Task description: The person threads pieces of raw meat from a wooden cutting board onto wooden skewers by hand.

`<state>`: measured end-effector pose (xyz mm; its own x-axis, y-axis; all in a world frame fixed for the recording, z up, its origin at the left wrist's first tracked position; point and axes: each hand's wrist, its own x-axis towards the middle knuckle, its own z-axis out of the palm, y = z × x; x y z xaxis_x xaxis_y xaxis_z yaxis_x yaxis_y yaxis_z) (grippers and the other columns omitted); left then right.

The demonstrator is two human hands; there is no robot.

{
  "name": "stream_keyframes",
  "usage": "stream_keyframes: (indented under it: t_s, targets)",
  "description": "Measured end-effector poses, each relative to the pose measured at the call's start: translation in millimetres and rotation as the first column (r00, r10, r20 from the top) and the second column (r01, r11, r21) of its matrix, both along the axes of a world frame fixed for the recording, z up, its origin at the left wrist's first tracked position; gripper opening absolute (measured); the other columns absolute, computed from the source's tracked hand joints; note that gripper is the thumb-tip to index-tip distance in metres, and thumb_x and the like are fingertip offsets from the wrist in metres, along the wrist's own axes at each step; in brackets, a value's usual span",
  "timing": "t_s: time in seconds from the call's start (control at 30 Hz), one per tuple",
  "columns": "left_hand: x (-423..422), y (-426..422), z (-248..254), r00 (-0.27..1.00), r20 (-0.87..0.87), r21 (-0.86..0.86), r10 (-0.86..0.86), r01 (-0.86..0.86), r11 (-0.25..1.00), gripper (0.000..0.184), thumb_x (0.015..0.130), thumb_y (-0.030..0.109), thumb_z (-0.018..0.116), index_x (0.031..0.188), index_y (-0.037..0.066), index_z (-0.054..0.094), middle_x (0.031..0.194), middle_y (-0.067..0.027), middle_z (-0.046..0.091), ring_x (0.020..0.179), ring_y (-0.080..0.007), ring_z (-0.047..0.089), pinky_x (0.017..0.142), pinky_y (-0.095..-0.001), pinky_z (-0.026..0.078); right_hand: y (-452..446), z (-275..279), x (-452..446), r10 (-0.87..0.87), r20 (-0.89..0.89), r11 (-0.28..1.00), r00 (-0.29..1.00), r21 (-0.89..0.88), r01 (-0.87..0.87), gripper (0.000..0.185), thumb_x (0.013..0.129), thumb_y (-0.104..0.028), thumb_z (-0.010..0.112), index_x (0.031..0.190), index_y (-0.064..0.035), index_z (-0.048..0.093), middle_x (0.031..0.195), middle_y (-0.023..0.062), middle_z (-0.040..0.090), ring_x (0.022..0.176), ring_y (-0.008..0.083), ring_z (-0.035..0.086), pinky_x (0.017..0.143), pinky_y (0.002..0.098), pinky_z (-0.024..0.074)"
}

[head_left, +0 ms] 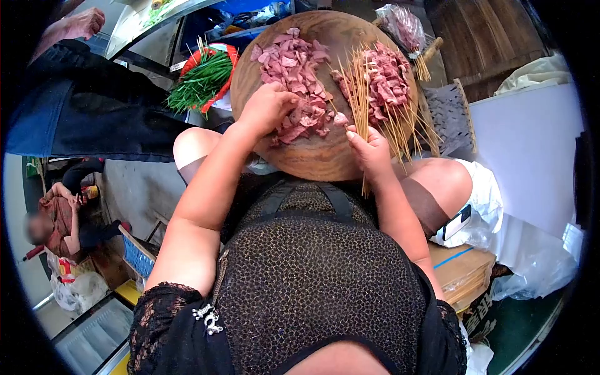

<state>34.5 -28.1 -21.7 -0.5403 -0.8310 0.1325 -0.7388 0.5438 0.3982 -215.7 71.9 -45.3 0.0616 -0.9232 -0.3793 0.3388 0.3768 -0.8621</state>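
Note:
My left hand [267, 109] is curled at the near left edge of a pile of raw sliced meat [294, 62]. Its fingertips are partly hidden, so what they pinch cannot be made out. Between the thumb and fingers of my right hand [370, 150] is a bamboo skewer with a piece of meat [340, 119] at its tip. A bunch of bare bamboo skewers [357, 87] runs down to this hand; whether the palm also grips them is unclear. Skewered meat [387, 81] is heaped to the right. All of this is on a round wooden board [312, 159] above my lap.
Green vegetables [203, 78] fill a red-lined container left of the board. A plastic bag of meat [403, 28] is beyond its right edge. Another person's hand [86, 24] shows at upper left, and a seated person [62, 219] at far left. Cardboard [462, 275] lies at my right.

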Motion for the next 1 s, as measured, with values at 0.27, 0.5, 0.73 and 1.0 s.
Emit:
stream_keyframes:
  t_s: [0.27, 0.5, 0.73, 1.0]
  targets:
    - [3, -6, 9, 0.243, -0.525, 0.851, 0.816, 0.126, 0.510, 0.022, 0.090, 0.015, 0.050, 0.108, 0.003, 0.052, 0.101, -0.0100, 0.061, 0.089, -0.0173, 0.059, 0.076, -0.0300, 0.050, 6, 6, 8, 0.224, -0.082, 0.974, 0.971, 0.055, -0.220, 0.019, 0.082, -0.015, 0.060, 0.097, -0.0025, 0.059, 0.073, -0.0054, 0.053, 0.061, 0.0016, 0.044, 0.054, 0.0167, 0.0357]
    - [-4, -6, 9, 0.060, -0.559, 0.817, 0.827, 0.211, 0.537, 0.018, 0.091, 0.014, 0.047, 0.105, 0.003, 0.050, 0.103, -0.0119, 0.060, 0.093, -0.0195, 0.060, 0.076, -0.0304, 0.053, 6, 7, 9, 0.203, -0.096, 0.979, 0.974, 0.050, -0.199, 0.019, 0.082, -0.015, 0.060, 0.096, -0.0022, 0.059, 0.075, -0.0041, 0.055, 0.062, 0.0028, 0.046, 0.056, 0.0175, 0.0383]
    - [-10, -4, 13, 0.119, -0.554, 0.823, 0.824, 0.225, 0.521, 0.021, 0.090, 0.013, 0.049, 0.108, 0.003, 0.050, 0.104, -0.0114, 0.060, 0.093, -0.0182, 0.059, 0.077, -0.0292, 0.052, 8, -1, 8, 0.202, -0.122, 0.979, 0.972, 0.025, -0.200, 0.018, 0.082, -0.015, 0.060, 0.094, -0.0021, 0.059, 0.073, -0.0049, 0.054, 0.060, 0.0025, 0.045, 0.054, 0.0177, 0.0375]
    - [-11, 2, 19, 0.127, -0.511, 0.842, 0.850, 0.272, 0.466, 0.023, 0.090, 0.013, 0.048, 0.110, 0.002, 0.048, 0.105, -0.0119, 0.059, 0.094, -0.0192, 0.059, 0.079, -0.0302, 0.051, 8, 4, 8, 0.199, -0.202, 0.979, 0.959, -0.007, -0.205, 0.019, 0.081, -0.015, 0.061, 0.094, -0.0011, 0.059, 0.083, 0.0000, 0.059, 0.072, 0.0057, 0.051, 0.067, 0.0209, 0.0433]
